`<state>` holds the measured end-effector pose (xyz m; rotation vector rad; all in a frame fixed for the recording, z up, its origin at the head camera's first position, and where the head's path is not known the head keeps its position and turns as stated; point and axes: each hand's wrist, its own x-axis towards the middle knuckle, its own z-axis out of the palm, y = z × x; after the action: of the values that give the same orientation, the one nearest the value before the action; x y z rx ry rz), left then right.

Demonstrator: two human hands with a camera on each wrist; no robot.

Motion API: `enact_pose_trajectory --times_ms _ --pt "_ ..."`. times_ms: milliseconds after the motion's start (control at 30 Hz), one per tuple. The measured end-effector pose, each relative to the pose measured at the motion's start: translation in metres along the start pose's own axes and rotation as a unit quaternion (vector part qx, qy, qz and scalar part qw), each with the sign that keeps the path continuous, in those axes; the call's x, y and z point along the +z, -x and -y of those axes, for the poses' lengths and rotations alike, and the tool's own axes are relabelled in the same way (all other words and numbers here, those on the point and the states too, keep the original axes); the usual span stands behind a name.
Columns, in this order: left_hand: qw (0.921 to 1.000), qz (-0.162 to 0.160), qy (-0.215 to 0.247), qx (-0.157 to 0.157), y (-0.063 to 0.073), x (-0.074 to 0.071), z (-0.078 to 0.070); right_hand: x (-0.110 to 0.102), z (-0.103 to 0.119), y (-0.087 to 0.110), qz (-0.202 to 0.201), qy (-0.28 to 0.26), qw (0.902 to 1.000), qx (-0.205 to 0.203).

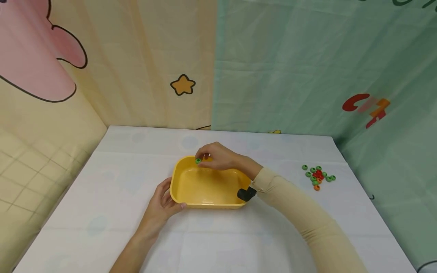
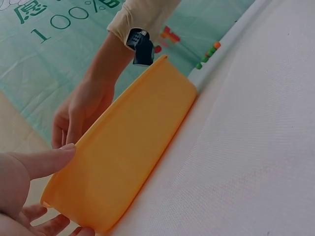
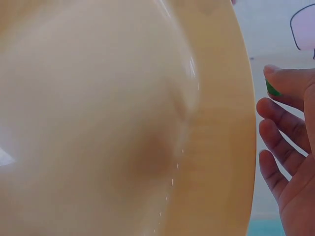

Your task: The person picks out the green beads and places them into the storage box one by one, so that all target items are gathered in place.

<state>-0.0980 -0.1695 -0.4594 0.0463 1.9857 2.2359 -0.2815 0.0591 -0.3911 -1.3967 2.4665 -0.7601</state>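
A yellow plastic tray (image 1: 205,189) with rounded corners stands on the white-covered table. My left hand (image 1: 162,204) grips its left end, and in the left wrist view the thumb lies at the rim with fingers against the outer wall (image 2: 128,142). Over the tray's far left part, my right hand (image 1: 222,156) pinches a small green bead (image 1: 198,161) with a hole. Only a sliver of that bead (image 3: 271,88) shows between the fingers in the right wrist view. No bead is visible on the tray floor; the right forearm covers its right end.
Several loose green, red and orange beads (image 1: 318,175) lie grouped on the table (image 1: 273,235) to the right of the tray. A black device (image 1: 246,194) is worn at the right wrist, above the tray's right end. Printed curtains (image 1: 273,76) hang behind the table.
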Motion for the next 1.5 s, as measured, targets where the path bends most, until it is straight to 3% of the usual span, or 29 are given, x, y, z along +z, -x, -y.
enact_pose_trajectory --times_ms 967,1500 --pt "1.0000 -0.001 0.005 0.003 -0.001 0.000 -0.001 -0.005 -0.003 0.001 0.009 0.011 0.9998 0.011" --pt "0.9999 -0.004 0.011 0.006 0.001 -0.001 0.001 -0.014 -0.010 0.019 -0.005 0.006 0.9999 0.011"
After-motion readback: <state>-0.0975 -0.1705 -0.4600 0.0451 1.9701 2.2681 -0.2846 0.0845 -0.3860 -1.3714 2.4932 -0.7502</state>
